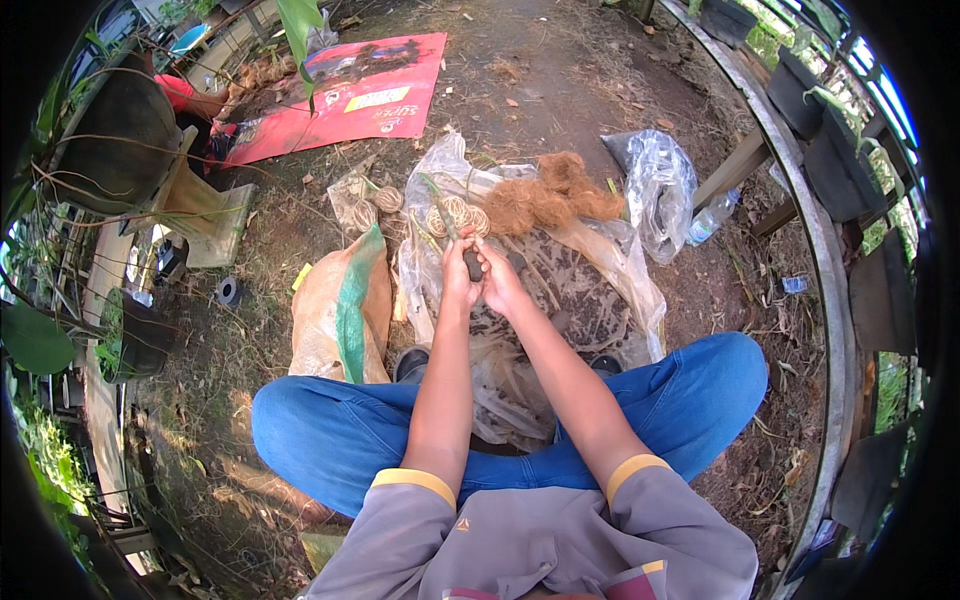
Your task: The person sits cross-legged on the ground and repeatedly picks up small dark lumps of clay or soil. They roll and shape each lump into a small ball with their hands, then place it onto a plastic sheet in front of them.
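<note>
My left hand and my right hand meet over a plastic sheet between my knees. Together they are closed around a dark clump of what looks like soil. A green plant stem extends from the clump, pointing away from me; where it enters is hidden by my fingers. Just beyond my fingertips lie several pale balls of wound string or fibre. To their right is a heap of brown coconut fibre. Dark crumbs of soil cover the clear plastic sheet below my hands.
A woven sack with a green stripe stands at left, with two more wound balls behind it. At right are a clear plastic bag and a bottle. Beyond, another person's arm is beside a red banner. Planters line the right rail.
</note>
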The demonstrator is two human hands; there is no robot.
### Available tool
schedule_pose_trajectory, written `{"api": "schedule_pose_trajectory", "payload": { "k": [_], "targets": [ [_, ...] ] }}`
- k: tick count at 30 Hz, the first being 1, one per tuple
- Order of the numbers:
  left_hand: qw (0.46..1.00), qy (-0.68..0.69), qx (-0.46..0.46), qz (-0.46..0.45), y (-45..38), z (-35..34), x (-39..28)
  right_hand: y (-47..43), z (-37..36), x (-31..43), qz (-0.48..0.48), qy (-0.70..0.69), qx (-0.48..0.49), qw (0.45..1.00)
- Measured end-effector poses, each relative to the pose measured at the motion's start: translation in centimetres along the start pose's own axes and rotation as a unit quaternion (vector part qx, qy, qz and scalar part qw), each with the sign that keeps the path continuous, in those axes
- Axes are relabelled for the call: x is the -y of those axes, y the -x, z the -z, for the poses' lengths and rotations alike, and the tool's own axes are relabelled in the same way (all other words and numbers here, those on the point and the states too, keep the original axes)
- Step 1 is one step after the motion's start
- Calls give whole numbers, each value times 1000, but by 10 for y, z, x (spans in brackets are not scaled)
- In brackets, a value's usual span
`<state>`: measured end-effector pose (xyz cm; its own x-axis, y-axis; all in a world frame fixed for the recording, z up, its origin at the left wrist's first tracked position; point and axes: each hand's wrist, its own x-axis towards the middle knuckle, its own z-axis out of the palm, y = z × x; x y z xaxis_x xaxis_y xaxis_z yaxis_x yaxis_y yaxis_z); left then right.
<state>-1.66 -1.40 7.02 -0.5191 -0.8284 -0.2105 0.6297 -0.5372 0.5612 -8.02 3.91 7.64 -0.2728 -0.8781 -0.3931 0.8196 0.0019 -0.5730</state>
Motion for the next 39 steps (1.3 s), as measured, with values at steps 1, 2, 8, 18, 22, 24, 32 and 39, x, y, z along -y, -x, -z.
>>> {"api": "schedule_pose_trajectory", "payload": {
  "k": [1, 2, 8, 18, 22, 24, 32, 39],
  "targets": [
    [1000, 14, 6, -2, 0, -5, -1, 0, -2, 3, 16, -13, 28, 999],
    [1000, -3, 16, -9, 0, -9, -3, 2, -3, 5, 19, -28, 33, 999],
    [989, -113, -28, -85, 5, -23, -7, 8, -22, 7, 49, -26, 70, 996],
    [991, -91, -25, -99, 13, -49, -17, 5, -35, 15, 142, 26, 43, 989],
    [988, -110, 3, -106, 14, -62, -22, 9, -38, 23, 122, -32, 83, 988],
    [993, -57, -11, -101, 12, -61, -26, 15, -39, 26, 128, -45, 136, 981],
    [987, -91, 83, -99, -5, -46, -28, 18, -54, 31, 218, 88, 99, 967],
    [994, -47, 75, -57, 7, -46, -25, 9, -20, 60, 20, 22, 84, 996]
  ]
}}
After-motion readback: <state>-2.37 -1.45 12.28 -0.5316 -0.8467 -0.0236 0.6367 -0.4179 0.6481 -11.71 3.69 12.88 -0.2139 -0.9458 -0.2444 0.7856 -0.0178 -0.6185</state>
